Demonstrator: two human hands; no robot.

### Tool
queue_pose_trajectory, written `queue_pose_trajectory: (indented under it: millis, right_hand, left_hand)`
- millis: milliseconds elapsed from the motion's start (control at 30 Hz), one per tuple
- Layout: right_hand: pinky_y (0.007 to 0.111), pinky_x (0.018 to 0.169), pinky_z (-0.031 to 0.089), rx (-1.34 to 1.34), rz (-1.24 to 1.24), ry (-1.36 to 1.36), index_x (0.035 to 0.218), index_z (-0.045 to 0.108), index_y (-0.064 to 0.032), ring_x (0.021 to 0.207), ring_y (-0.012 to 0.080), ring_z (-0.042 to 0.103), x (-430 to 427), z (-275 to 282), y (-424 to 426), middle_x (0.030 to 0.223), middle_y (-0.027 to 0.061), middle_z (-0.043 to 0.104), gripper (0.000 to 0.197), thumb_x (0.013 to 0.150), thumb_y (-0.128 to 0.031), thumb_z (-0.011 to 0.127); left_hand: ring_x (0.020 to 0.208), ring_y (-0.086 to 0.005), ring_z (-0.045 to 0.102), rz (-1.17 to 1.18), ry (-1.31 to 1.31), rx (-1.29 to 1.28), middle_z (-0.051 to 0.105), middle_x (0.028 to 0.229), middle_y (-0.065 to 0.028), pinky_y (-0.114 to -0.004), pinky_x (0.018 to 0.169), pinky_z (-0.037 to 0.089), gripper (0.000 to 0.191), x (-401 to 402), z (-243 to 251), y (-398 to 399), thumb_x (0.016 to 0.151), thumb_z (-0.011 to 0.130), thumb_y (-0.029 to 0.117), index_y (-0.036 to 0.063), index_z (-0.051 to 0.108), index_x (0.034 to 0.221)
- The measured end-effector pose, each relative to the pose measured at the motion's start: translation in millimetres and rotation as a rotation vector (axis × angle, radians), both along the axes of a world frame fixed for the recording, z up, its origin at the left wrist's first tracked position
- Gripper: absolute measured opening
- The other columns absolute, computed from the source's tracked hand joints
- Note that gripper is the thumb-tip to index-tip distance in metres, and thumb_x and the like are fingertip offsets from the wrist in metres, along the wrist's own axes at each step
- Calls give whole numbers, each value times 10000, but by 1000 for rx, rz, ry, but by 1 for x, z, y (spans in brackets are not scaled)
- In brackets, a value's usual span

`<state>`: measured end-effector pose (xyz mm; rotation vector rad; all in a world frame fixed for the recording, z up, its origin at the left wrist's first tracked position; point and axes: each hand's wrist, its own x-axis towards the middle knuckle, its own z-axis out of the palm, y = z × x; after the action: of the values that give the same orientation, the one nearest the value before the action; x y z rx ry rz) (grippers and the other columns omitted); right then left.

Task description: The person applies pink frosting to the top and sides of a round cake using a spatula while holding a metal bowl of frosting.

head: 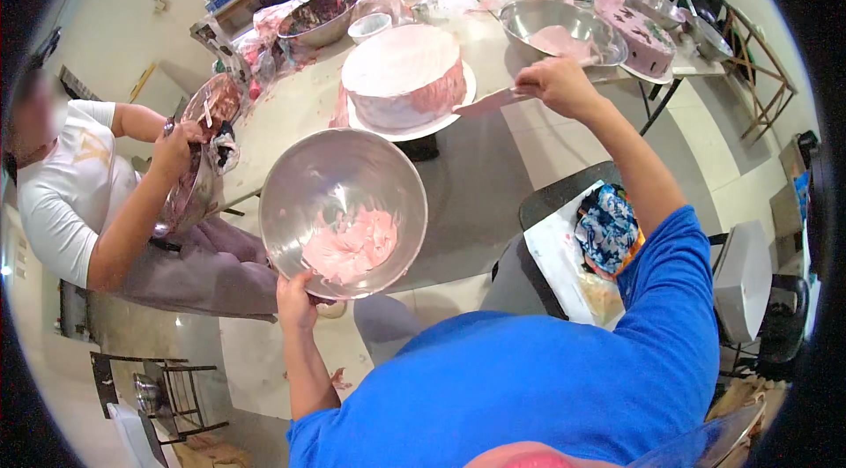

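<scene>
My left hand [299, 301] grips the lower rim of a large stainless steel mixing bowl [337, 160], which is tilted so its inside faces me. A mound of pink frosting [350, 246] lies in the bowl. My right hand [562, 88] holds a spatula [488, 102] whose blade is coated in pink. Its tip is at the lower right side of a large round cake [402, 71]; whether it touches the cake or the board I cannot tell. Pale frosting covers the cake's top, with pinker patches on its side. Beneath it is a white round cake board [469, 88].
Another steel bowl with pink frosting [548, 25] stands right of the cake. Beyond it is a decorated pink cake [638, 38]. At the left, a person [79, 190] holds a bowl. A chair [548, 203] bearing cloths stands beside me. A dark-smeared bowl [320, 18] sits farther back.
</scene>
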<state>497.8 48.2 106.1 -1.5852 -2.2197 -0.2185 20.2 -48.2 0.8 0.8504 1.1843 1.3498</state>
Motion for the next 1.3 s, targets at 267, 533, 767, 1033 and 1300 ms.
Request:
queue_pose_trajectory:
  millis: [267, 533, 767, 1033, 1300]
  right_hand:
    - [377, 683, 343, 195, 24, -447, 637, 587, -164, 611, 205, 549, -44, 15, 22, 582, 39, 550, 87, 696, -220, 556]
    - [372, 682, 340, 233, 17, -536, 599, 582, -168, 595, 194, 560, -73, 26, 25, 545, 30, 542, 69, 654, -157, 542]
    - [381, 672, 342, 193, -44, -456, 624, 591, -180, 595, 186, 566, -55, 39, 9, 569, 23, 553, 37, 642, -185, 559]
    - [376, 611, 376, 255, -47, -506, 577, 580, -179, 558, 186, 558, -78, 7, 25, 543, 26, 543, 87, 648, -192, 533]
    - [384, 642, 346, 241, -98, -271, 627, 607, -201, 568, 202, 566, -41, 16, 4, 574, 34, 566, 158, 722, -310, 544]
  left_hand:
    - [780, -245, 578, 17, 40, -99, 540, 941, -139, -371, 629, 511, 368, 9, 21, -8, 720, 434, 10, -15, 404, 1086]
    - [717, -235, 591, 7, 6, -102, 549, 914, -129, -357, 506, 525, 360, 2, 8, -7, 721, 446, 26, -8, 416, 1078]
    - [707, -233, 588, -31, 5, -92, 548, 899, -126, -355, 509, 524, 357, -6, 6, -9, 723, 456, 25, -4, 414, 1076]
    - [724, -245, 581, 66, -87, -11, 537, 901, -130, -362, 550, 520, 371, -6, -8, -4, 707, 456, -7, -12, 406, 1075]
    - [772, -233, 576, 41, -107, -2, 538, 928, -130, -345, 627, 507, 356, 1, 6, -3, 694, 471, -12, -25, 426, 1047]
